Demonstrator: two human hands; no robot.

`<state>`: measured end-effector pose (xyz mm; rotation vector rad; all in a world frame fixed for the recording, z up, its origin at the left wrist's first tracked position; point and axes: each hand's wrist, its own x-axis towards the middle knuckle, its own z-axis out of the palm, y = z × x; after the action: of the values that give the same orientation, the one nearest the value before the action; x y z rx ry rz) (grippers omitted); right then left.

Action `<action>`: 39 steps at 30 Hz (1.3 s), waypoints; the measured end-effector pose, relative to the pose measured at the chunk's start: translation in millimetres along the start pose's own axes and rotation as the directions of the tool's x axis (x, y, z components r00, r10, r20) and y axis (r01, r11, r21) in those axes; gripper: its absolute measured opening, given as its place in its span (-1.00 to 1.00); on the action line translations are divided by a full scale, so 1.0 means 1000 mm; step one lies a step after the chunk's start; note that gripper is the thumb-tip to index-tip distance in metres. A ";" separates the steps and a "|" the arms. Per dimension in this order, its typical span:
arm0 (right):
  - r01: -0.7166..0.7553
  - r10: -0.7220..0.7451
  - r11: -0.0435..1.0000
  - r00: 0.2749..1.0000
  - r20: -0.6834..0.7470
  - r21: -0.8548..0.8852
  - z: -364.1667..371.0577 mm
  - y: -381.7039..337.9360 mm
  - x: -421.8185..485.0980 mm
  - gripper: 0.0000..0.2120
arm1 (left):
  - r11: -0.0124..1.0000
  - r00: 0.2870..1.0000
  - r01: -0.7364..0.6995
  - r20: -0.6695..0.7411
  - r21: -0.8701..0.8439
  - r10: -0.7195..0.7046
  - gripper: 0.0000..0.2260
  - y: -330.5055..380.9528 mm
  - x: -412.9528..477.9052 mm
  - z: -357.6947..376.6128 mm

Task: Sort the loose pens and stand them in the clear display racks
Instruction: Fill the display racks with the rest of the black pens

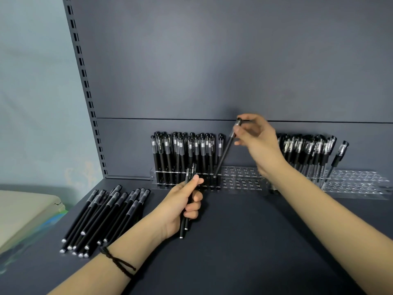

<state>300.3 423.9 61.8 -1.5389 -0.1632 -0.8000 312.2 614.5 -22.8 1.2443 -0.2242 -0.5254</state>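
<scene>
My right hand (pixel 258 138) pinches the cap end of a black pen (pixel 225 154), tilted, with its tip down at a hole of the left clear rack (pixel 240 177). Several black pens (pixel 185 150) stand in that rack's left part. My left hand (pixel 184 201) grips two black pens (pixel 190 177) upright, just in front of the rack. A pile of loose black pens (pixel 106 218) lies on the dark shelf at the left. A second clear rack (pixel 357 182) at the right holds several clear-barrelled pens (pixel 308 150).
The grey shelf surface (pixel 244 241) stretches in front of the racks. A grey back panel (pixel 212 71) rises behind them, with a slotted upright (pixel 85 86) at the left. A pale box-like object (pixel 27 211) sits off the shelf's left edge.
</scene>
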 end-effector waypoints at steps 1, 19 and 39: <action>0.052 -0.055 0.997 0.997 -0.058 -0.059 -0.002 0.000 0.004 -0.80 | 1.000 1.000 0.012 -0.004 -0.023 -0.012 -0.73 0.001 0.000 0.000; 0.127 -0.087 0.830 0.991 0.099 -0.543 -0.002 0.047 0.006 -0.81 | 0.996 0.998 0.042 0.043 -0.081 -0.038 -0.91 0.000 0.000 -0.004; -0.141 0.274 0.878 0.931 0.239 -0.458 0.030 0.017 -0.036 -0.81 | 0.991 0.980 -0.101 0.160 -0.093 0.115 -0.85 -0.002 -0.006 0.003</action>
<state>294.3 461.8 30.1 -2.0625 -0.0338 -0.4385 305.6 614.5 -23.2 1.1003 -0.4030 -0.5390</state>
